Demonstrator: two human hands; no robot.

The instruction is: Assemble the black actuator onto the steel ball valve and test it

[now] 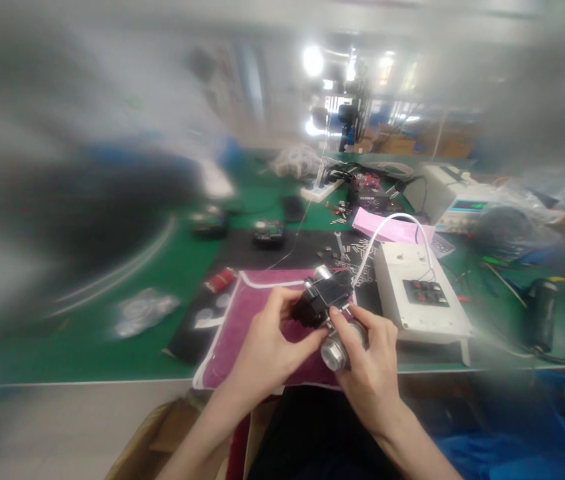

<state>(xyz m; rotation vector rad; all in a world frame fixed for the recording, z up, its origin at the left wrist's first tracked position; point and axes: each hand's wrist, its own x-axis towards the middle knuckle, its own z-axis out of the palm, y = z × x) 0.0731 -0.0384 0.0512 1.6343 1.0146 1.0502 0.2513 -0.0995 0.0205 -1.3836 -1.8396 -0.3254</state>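
A black boxy device with silvery metal cylindrical fittings is held above a maroon cloth with a pale border. My left hand grips its left side, thumb underneath and fingers behind. My right hand is closed at the near right side of the same device, its fingertips by a small part too fine to make out. The round metal end points down toward me. White tubing arcs from near the device toward a white box with black terminals.
Loose screws and a wrench lie on the black mat behind the cloth. A bagged part sits at left. A bench instrument, a pink sheet and cables occupy the back right. A dark cylindrical tool stands at right.
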